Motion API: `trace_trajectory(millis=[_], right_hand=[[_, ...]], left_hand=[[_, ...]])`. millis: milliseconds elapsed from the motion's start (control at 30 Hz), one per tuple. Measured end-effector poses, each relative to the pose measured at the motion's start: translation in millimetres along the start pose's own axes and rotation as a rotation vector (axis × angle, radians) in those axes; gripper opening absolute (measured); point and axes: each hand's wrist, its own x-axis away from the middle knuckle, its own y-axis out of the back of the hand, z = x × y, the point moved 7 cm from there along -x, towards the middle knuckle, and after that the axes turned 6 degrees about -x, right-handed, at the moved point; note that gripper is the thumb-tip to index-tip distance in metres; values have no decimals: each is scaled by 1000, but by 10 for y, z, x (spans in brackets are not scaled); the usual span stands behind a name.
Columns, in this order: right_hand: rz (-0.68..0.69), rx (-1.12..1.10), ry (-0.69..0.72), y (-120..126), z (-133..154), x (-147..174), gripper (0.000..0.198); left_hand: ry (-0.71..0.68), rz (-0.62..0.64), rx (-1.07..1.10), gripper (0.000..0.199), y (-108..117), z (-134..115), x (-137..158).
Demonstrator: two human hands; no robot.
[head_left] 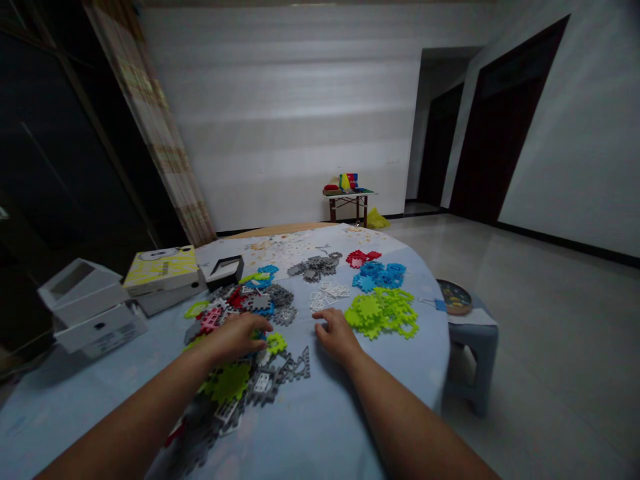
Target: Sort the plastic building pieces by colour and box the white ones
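Note:
My left hand [244,335] reaches over a mixed heap of plastic gear-shaped building pieces [260,303] in grey, red, blue, white and green. Its fingers are apart above a small lime green piece [276,343], and I see nothing held in them. My right hand [336,335] hovers by the tablecloth with thumb and forefinger apart, holding nothing visible. Just beyond it lie flat white pieces [329,295]. Sorted piles of lime green gears [383,312], blue gears [379,275], red gears [361,259] and grey gears [314,267] lie to the right and farther back.
White boxes [85,287], a yellow-topped box [163,268] and a small black box [226,270] stand at the left of the round table [320,407]. A grey stool [483,363] bearing a round tray [454,298] stands on the right. Crumb-like bits litter the far side.

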Motion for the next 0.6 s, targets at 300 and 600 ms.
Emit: trace_trajectory(millis=[300,600], right_hand=[[31,21,-23,-18,-19,4,26],[40,39,-42,-9,4,6,26]], left_hand=[[-50,-84,-128,30,-24,72,112],[-112,-49,-103,27,-101,-115,151]])
